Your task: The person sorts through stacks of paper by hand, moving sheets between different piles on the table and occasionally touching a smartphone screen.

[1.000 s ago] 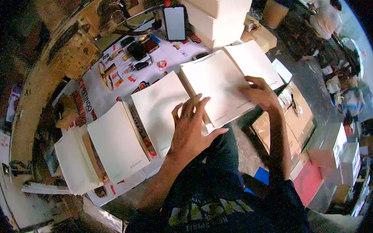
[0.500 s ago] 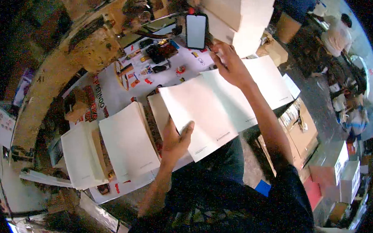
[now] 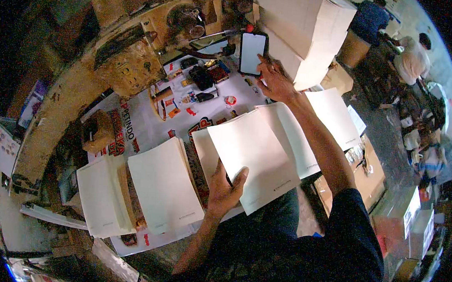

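Note:
My left hand [image 3: 225,191] grips the left edge of a white sheet [image 3: 256,158], thumb on top and fingers beneath. A finger of my right hand [image 3: 275,81] reaches to the lower right of an upright phone [image 3: 252,53] with a pale screen; its fingers are apart and hold nothing. Under my right forearm lie another white sheet [image 3: 293,140] and, farther right, a stack of sheets [image 3: 333,116]. Left of my left hand are two more stacks of white sheets, one in the middle [image 3: 165,186] and one at the far left [image 3: 103,198].
Tall white paper stacks [image 3: 305,32] rise behind my right hand. Small dark items [image 3: 201,77] lie on the printed table cover [image 3: 150,115]. A cardboard box [image 3: 96,131] sits at the left. Wrapped boxes [image 3: 397,213] stand at the right. Two people [image 3: 413,60] are in the upper right background.
My right hand has moved from above the sheets to the phone's edge. The sheet in my left hand now lies more over the others, and the whole view has shifted slightly.

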Demonstrator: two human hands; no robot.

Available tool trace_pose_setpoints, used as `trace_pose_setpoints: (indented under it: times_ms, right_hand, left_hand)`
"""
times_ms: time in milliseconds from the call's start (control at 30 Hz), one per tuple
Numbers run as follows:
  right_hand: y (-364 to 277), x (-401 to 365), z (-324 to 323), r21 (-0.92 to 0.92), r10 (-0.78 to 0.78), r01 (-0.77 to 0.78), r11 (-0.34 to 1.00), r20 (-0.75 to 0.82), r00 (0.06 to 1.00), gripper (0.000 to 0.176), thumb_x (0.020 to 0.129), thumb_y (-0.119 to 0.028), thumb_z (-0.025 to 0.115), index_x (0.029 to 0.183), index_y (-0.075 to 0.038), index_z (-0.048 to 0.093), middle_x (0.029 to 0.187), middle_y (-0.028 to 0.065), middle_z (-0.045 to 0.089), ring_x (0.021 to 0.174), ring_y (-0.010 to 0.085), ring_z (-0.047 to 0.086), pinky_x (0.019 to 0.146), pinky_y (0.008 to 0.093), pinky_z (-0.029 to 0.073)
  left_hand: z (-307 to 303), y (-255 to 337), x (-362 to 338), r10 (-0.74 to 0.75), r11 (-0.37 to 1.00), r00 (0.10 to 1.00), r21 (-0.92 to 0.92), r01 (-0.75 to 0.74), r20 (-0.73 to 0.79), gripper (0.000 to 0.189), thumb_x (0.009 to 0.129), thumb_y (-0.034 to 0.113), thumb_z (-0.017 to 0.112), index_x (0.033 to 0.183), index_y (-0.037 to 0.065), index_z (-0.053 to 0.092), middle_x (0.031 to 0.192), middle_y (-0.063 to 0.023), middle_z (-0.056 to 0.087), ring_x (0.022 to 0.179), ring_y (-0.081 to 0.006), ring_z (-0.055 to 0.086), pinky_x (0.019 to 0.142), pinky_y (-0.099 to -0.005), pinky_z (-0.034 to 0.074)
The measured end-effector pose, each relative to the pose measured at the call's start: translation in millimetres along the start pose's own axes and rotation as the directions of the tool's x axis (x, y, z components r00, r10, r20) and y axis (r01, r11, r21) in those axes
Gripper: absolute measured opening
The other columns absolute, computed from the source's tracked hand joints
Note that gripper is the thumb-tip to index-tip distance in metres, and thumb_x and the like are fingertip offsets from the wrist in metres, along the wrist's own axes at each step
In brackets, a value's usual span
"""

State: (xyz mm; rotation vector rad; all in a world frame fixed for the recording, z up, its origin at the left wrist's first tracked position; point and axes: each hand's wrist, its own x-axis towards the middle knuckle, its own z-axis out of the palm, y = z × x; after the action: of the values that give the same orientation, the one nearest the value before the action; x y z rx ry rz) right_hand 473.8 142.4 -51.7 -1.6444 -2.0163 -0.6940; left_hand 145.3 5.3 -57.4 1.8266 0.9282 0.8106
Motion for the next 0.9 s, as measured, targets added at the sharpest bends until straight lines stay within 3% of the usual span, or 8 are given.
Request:
trace_pose_setpoints:
  times_ms: [333, 467, 567, 667, 767, 800, 867, 900]
  right_hand:
    - [-23.2, -2.2, -23.3, 0.159, 0.106, -0.112, 0.981, 0.047, 0.993, 0.039, 0.092, -0.026, 0.054, 0.125, -0.006, 0.050, 0.097, 0.0136, 0.061, 0.101, 0.0311, 0.053, 0.095, 0.0428, 0.038]
    - [-46.3, -22.6, -75.0, 0.353, 0.310, -0.310, 0.883, 0.058, 0.949, 0.034, 0.094, -0.030, 0.053, 0.117, -0.005, 0.058, 0.107, 0.0138, 0.063, 0.108, 0.0272, 0.056, 0.098, 0.0397, 0.038]
    - [-88.2, -54.8, -147.1, 0.661, 0.591, -0.632, 0.403, 0.340, 0.732, 0.048, 0.092, -0.042, 0.054, 0.120, -0.003, 0.057, 0.112, 0.0127, 0.064, 0.102, 0.0213, 0.059, 0.090, 0.0344, 0.045]
    - [-119.9, -92.8, -195.4, 0.661, 0.498, -0.750, -0.011, 0.654, 0.569, 0.060, 0.091, -0.052, 0.050, 0.126, -0.003, 0.054, 0.110, 0.0112, 0.063, 0.094, 0.0188, 0.060, 0.082, 0.0336, 0.049]
    - [-145.8, -129.3, -210.4, 0.545, 0.634, -0.821, 0.169, 0.578, 0.514, 0.052, 0.083, -0.024, 0.070, 0.127, -0.003, 0.050, 0.104, 0.0128, 0.066, 0.089, 0.0195, 0.063, 0.083, 0.0338, 0.051]
    - [-152.2, -140.0, -218.7, 0.710, 0.707, -0.697, -0.097, 0.542, 0.454, 0.053, 0.079, -0.011, 0.072, 0.127, -0.001, 0.049, 0.104, 0.0121, 0.066, 0.089, 0.0185, 0.063, 0.082, 0.0331, 0.051]
    - [-107.5, -183.4, -219.6, 0.783, 0.710, -0.616, 0.090, 0.383, 0.591, 0.052, 0.085, -0.017, 0.065, 0.132, -0.002, 0.047, 0.107, 0.0146, 0.066, 0.095, 0.0212, 0.063, 0.088, 0.0335, 0.049]
    - [-98.2, -187.0, -234.3, 0.647, 0.817, -0.737, 0.193, 0.310, 0.486, 0.055, 0.085, -0.020, 0.065, 0.134, -0.003, 0.046, 0.108, 0.0137, 0.065, 0.098, 0.0209, 0.062, 0.091, 0.0322, 0.046]
  left_hand:
    - [2.3, 3.9, 0.0, 0.030, 0.999, 0.999, -0.043, -0.031, -0.034, 0.061, 0.087, 0.028, 0.062, 0.130, -0.008, 0.036, 0.110, -0.0281, 0.058, 0.103, -0.0401, 0.058, 0.090, -0.0456, 0.045]
    - [-2.2, 19.8, -8.4, 0.008, 0.999, 0.996, -0.048, -0.012, -0.084, 0.050, 0.088, 0.024, 0.062, 0.122, -0.008, 0.044, 0.103, -0.0248, 0.061, 0.098, -0.0329, 0.062, 0.085, -0.0419, 0.049]
    - [-12.3, 50.5, -12.1, -0.106, 0.958, 0.981, -0.281, 0.056, -0.165, 0.036, 0.089, 0.015, 0.064, 0.114, -0.006, 0.050, 0.102, -0.0176, 0.062, 0.098, -0.0206, 0.061, 0.081, -0.0320, 0.052]
    - [-13.6, 58.1, -9.2, -0.029, 0.918, 0.975, -0.392, -0.061, -0.220, 0.035, 0.089, 0.012, 0.064, 0.115, -0.006, 0.050, 0.103, -0.0161, 0.061, 0.095, -0.0190, 0.061, 0.080, -0.0316, 0.052]
    - [-9.1, 53.3, -6.1, 0.078, 0.936, 0.997, -0.342, -0.080, -0.020, 0.034, 0.092, 0.015, 0.060, 0.116, -0.005, 0.050, 0.101, -0.0153, 0.062, 0.093, -0.0178, 0.062, 0.079, -0.0310, 0.053]
    - [-8.0, 53.5, -4.1, 0.059, 0.944, 0.993, -0.328, -0.022, 0.102, 0.032, 0.093, 0.016, 0.059, 0.116, -0.005, 0.050, 0.100, -0.0142, 0.062, 0.092, -0.0166, 0.061, 0.078, -0.0316, 0.053]
    - [-7.3, 52.7, 0.9, 0.041, 0.985, 0.965, -0.175, 0.006, 0.260, 0.030, 0.095, 0.022, 0.055, 0.113, -0.002, 0.053, 0.098, -0.0133, 0.064, 0.087, -0.0206, 0.064, 0.078, -0.0372, 0.052]
    - [4.0, 35.2, -0.9, 0.229, 0.972, 0.967, 0.018, -0.233, 0.113, 0.030, 0.089, 0.024, 0.062, 0.105, -0.001, 0.055, 0.097, -0.0134, 0.062, 0.088, -0.0289, 0.062, 0.079, -0.0417, 0.049]
